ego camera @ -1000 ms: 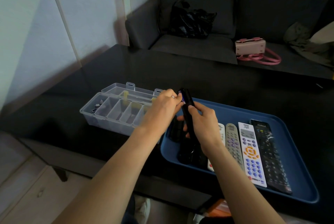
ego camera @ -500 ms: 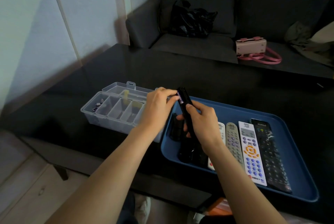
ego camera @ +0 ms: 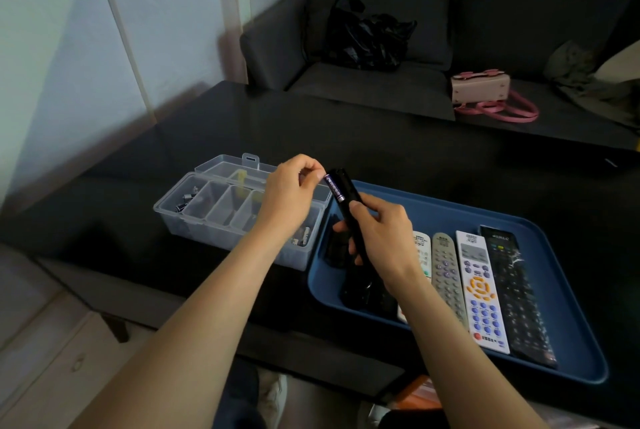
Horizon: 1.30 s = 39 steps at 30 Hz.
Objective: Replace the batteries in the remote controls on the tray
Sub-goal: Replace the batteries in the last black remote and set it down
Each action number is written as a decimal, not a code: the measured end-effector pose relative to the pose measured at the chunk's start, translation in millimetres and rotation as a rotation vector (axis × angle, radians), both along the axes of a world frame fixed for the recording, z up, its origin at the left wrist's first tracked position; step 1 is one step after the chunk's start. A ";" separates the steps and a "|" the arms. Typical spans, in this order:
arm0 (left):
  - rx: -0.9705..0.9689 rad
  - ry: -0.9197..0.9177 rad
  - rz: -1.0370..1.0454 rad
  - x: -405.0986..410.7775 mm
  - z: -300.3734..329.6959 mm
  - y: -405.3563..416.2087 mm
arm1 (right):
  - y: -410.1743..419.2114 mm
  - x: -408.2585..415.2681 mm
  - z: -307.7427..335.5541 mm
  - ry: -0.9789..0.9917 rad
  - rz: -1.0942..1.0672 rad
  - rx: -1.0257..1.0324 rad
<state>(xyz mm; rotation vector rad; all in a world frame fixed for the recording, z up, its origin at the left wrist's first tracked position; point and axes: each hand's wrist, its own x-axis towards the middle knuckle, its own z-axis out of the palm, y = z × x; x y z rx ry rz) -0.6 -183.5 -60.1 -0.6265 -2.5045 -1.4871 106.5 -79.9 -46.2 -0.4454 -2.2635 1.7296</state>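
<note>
Over blue tray (ego camera: 540,231), R hand (ego camera: 382,234) grips black remote (ego camera: 349,206), L hand (ego camera: 294,196) pinches battery (ego camera: 334,190)

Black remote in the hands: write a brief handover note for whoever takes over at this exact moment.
Right hand grips the black remote above the blue tray, back side up.
Left hand pinches the end of a purple battery lying in the remote's open bay.
Clear compartment box beside the tray holds batteries.
Four remotes lie face up in a row on the tray, plus dark items under the right hand that are hard to make out.
Done: cover off. I cannot tell whether this battery is old or new.
Left: finish this remote, close it, do the others.
</note>
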 end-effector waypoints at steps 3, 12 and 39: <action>0.067 -0.090 -0.023 2.8 1.3 1.0 | -0.8 -1.8 -1.5 -0.007 0.008 0.009; 0.310 -0.095 0.072 14.1 8.5 3.2 | -4.1 -8.8 -2.5 -0.003 0.003 -0.095; -0.350 -0.153 0.155 -74.9 -13.4 -150.2 | -121.0 -81.6 9.5 -0.158 0.136 -0.351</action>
